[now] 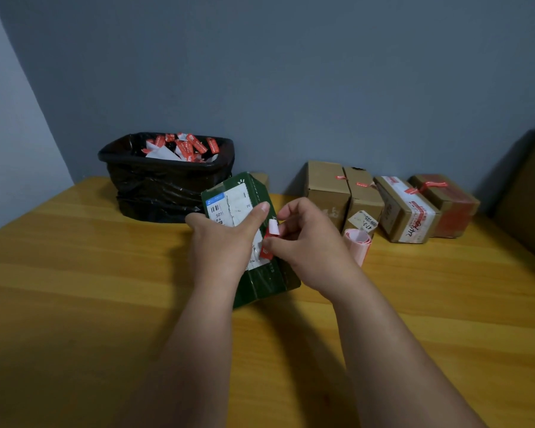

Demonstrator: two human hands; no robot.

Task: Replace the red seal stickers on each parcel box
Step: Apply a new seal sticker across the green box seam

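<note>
At worktop centre: I prop the green parcel box (254, 242) on its lower end on the yellow worktop (74, 273), leaning toward 11 o'clock.
Left hand (221, 242): wrapped round the box from the 9 o'clock side, thumb pressed flat across the white shipping label (232, 208), steadying it.
Right hand (303, 239): at 3 o'clock of the box, thumb and fingertips pinching the red seal sticker (267, 247) on the box's right edge; its white end curls free above my thumb.
Both hands: close together, each clamped on something, the box between them.
Bin (167, 177): at 10 o'clock, black-lined, with red and white sticker scraps heaped inside.
Brown boxes (383, 202): four in a row against the wall at 1 to 2 o'clock, red seals showing on their tops.
Sticker roll (357, 245): pale pink, lying just beyond my right hand at 3 o'clock.
Handling, box: I judge it light and fairly stiff cardboard; gripping across the broad face suits it.
Handling, sticker: thin, tacky and likely to tear; I judge it best taken by the loose white end, low and near the edge, and pulled slowly.
</note>
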